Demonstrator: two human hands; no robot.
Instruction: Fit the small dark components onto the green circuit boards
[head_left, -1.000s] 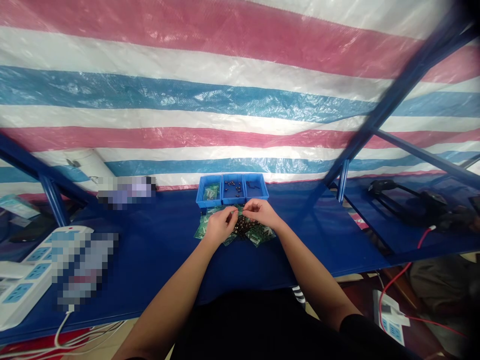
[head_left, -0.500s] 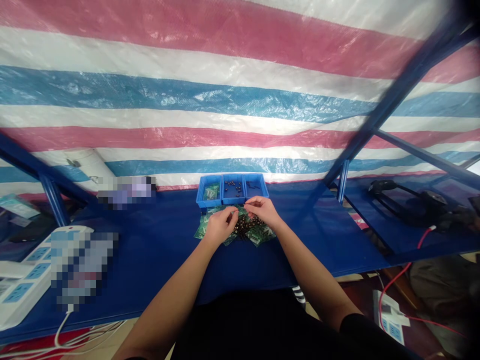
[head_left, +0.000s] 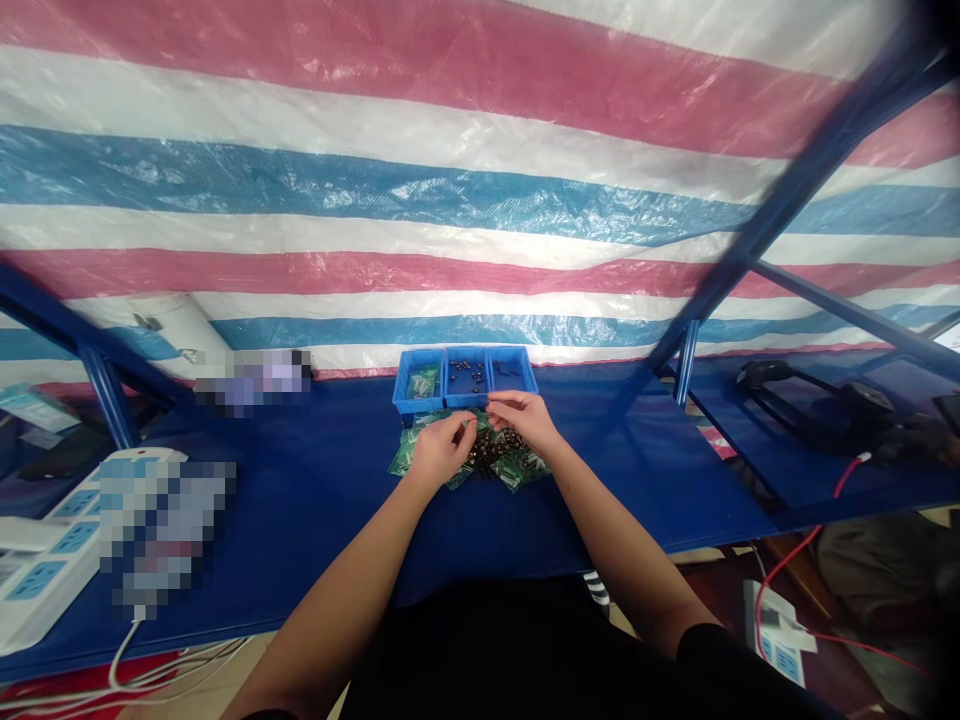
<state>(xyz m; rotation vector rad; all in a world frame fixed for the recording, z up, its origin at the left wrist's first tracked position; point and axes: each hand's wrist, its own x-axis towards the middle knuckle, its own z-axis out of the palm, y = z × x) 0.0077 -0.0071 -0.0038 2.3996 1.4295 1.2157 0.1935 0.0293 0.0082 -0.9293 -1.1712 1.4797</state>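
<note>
Both hands hover over a mixed pile of small green plastic packets [head_left: 512, 468] and loose dark metal screws or fittings [head_left: 489, 452]. My left hand [head_left: 441, 446] is closed in a pinch above the pile's left part; whatever lies between its fingertips is too small to make out. My right hand [head_left: 525, 418] also pinches, thumb against fingers, near the front of the bins, with its content hidden. Just behind the pile stand three joined blue bins: the left bin [head_left: 409, 406] holds green packets, the middle bin [head_left: 465, 398] several small metal pieces, the right bin [head_left: 531, 372] a few thin dark pieces.
A white power strip [head_left: 45, 555] and a blurred-out object [head_left: 169, 530] with a white cable lie at the left. Blue frame posts [head_left: 686, 362] rise on both sides. Behind the blue table [head_left: 315, 520] hangs a striped plastic sheet [head_left: 450, 230]. A red cable [head_left: 806, 540] runs down at the right.
The right hand's fingers have shifted very slightly, with the index finger a little straighter. The left hand stays in its pinch over the pile, and the bins look the same.
</note>
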